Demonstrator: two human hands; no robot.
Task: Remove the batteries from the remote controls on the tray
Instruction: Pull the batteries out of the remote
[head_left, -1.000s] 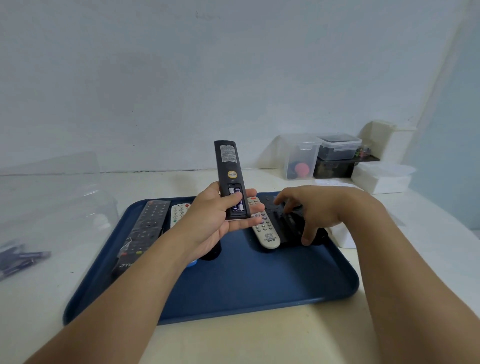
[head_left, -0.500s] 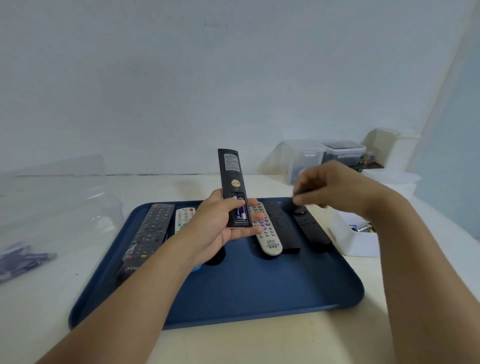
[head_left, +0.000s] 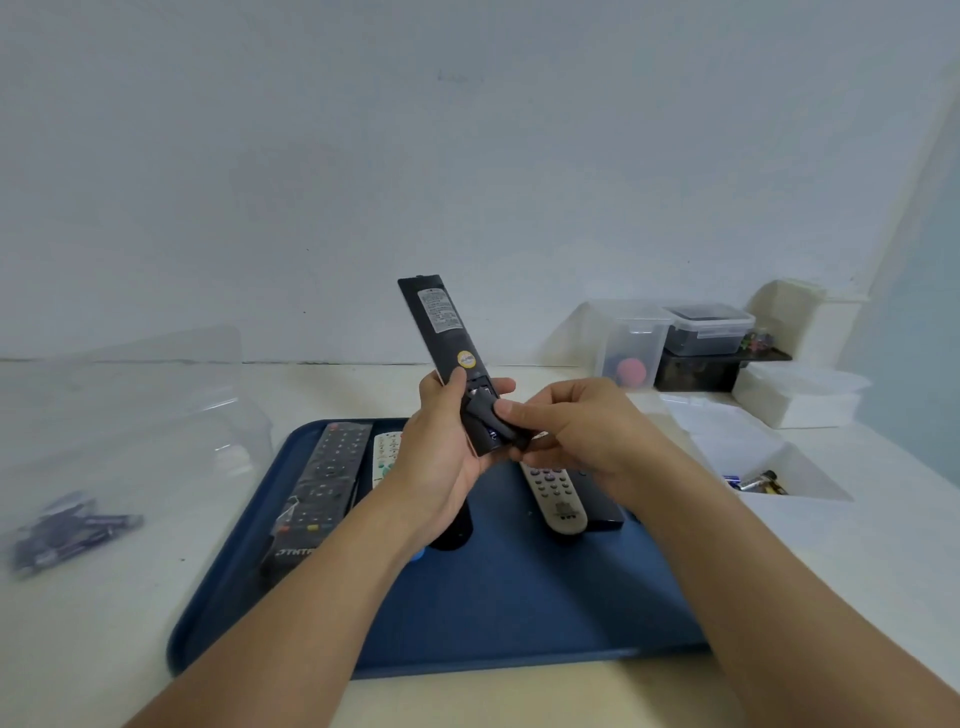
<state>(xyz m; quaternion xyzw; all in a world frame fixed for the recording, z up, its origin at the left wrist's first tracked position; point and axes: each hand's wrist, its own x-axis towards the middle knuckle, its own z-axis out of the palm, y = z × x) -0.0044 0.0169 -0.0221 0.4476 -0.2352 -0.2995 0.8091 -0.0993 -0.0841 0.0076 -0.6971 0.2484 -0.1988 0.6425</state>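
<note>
The right hand (head_left: 571, 434), which a second ago rested on the black remotes on the tray (head_left: 519, 613) and then rose pinched above them, has come across to the raised black remote (head_left: 447, 358) in the left hand (head_left: 441, 452), fingers at its open battery bay.

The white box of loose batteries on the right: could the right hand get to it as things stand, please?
Probably yes. The white box sits open-topped just beside the right hand, nothing between them; that hand's grip is busy at the black remote held by the left hand.
</note>
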